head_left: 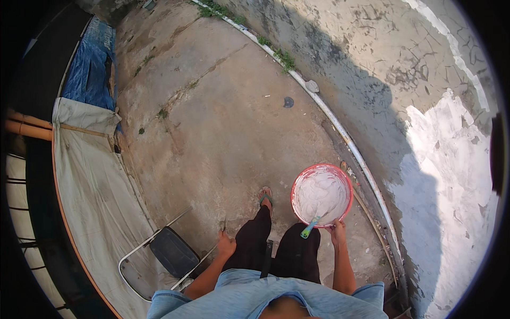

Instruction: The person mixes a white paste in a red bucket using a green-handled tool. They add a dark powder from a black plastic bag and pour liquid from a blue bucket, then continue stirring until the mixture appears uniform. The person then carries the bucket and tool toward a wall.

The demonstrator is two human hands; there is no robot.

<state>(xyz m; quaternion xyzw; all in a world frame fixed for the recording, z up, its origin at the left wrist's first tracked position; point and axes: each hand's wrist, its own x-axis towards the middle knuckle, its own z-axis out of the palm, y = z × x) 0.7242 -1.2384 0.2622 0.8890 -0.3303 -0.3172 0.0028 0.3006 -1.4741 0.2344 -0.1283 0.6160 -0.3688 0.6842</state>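
Note:
A round red basin [350,198] hangs in front of my right leg, holding thick white paste [321,192] that looks like plaster or putty. My right hand [338,232] grips its near right rim. A tool with a green and blue handle [310,227] leans over the near rim, its working end sunk in the paste. Beside my left leg, my left hand [227,244] is closed around a thin, dark object [224,226]; seen nearly edge-on, its kind is unclear.
A metal-framed chair with a black seat [174,251] stands at left, beside a pale tarp [85,175] and a blue tarp [91,74]. Along the right, a white pipe [340,127] follows the wall, which has a white-coated patch [451,154]. A stone [312,86] touches the pipe.

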